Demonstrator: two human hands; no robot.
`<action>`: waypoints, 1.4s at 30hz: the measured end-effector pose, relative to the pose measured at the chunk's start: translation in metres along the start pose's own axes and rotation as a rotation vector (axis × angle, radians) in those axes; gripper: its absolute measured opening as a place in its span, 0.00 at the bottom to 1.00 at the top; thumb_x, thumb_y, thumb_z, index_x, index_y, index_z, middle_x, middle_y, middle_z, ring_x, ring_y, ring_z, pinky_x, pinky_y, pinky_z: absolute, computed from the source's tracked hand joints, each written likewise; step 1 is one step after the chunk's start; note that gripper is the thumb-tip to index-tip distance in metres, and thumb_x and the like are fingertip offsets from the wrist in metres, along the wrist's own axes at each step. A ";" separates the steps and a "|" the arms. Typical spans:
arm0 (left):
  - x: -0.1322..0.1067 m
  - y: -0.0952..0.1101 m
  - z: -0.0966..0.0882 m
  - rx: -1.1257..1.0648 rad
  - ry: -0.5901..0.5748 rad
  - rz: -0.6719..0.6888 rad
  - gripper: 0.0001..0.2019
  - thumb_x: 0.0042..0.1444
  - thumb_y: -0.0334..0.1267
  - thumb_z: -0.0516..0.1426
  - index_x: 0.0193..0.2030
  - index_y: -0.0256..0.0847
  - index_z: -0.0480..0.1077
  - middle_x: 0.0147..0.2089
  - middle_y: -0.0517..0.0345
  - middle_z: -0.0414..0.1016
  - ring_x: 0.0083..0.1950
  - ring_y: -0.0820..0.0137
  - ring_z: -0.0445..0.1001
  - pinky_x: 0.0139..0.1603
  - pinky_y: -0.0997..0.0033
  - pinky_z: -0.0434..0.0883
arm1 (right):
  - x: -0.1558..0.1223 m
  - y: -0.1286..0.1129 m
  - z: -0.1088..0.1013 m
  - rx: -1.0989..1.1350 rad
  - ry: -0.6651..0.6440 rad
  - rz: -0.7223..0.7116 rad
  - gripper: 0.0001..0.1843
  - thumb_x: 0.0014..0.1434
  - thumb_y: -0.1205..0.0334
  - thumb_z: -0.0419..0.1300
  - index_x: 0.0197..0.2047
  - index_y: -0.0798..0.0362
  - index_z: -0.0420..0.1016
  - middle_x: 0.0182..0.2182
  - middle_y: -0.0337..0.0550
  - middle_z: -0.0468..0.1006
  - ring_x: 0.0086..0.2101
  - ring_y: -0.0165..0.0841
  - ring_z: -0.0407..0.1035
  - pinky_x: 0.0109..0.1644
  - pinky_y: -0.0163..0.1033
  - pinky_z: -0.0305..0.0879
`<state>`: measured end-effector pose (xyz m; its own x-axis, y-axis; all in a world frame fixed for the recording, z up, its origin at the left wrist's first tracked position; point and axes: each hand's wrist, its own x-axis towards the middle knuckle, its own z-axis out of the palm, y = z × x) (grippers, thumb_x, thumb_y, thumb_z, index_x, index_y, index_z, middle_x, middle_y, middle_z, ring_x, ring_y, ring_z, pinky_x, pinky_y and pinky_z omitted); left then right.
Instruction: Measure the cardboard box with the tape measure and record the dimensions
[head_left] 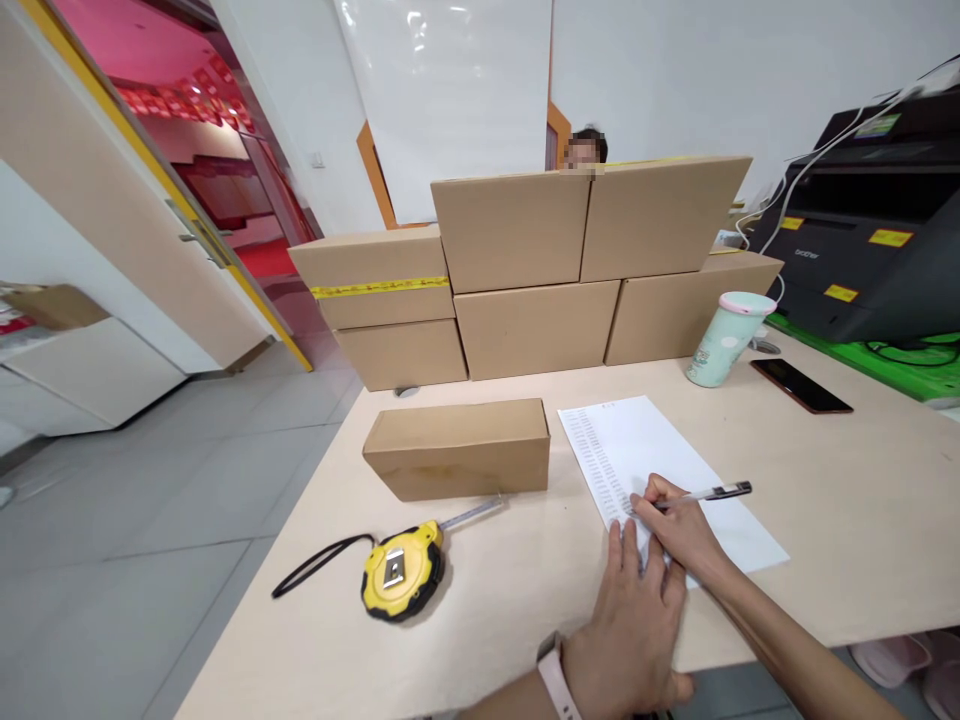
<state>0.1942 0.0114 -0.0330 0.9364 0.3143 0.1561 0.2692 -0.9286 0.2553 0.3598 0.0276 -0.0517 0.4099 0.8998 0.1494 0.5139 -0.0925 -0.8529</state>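
In my right hand I grip a pen, its tip side down over a printed sheet of paper. Rows of small print run down the sheet's left side, too small to read. My left hand lies flat with fingers stretched out, its fingertips on the lower edge of the paper; a pink band circles that wrist. Left of the hands sits a yellow and black tape measure, a short length of its blade pulled out toward a small cardboard box.
Several cardboard boxes are stacked along the table's far edge, with a person's head behind them. A mint cup and a phone stand and lie at the right, near a black printer. Floor shows left of the table.
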 end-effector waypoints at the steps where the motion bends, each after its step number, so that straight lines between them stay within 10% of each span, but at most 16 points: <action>1: 0.000 0.000 0.000 -0.001 0.005 -0.002 0.51 0.49 0.58 0.60 0.68 0.24 0.47 0.72 0.29 0.46 0.73 0.37 0.36 0.72 0.39 0.39 | 0.000 -0.001 0.000 0.000 0.003 -0.001 0.16 0.52 0.54 0.56 0.20 0.47 0.53 0.16 0.31 0.57 0.21 0.30 0.55 0.25 0.35 0.53; 42: 0.000 0.000 0.011 0.099 0.010 0.000 0.50 0.52 0.60 0.56 0.69 0.23 0.44 0.71 0.28 0.47 0.72 0.35 0.41 0.70 0.39 0.35 | 0.001 0.005 0.000 0.015 0.052 0.014 0.15 0.49 0.56 0.56 0.19 0.47 0.53 0.16 0.30 0.55 0.20 0.28 0.52 0.23 0.34 0.51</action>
<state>0.1966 0.0095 -0.0433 0.9343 0.3157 0.1654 0.2904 -0.9434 0.1601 0.3626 0.0285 -0.0561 0.4556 0.8751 0.1632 0.4964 -0.0976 -0.8626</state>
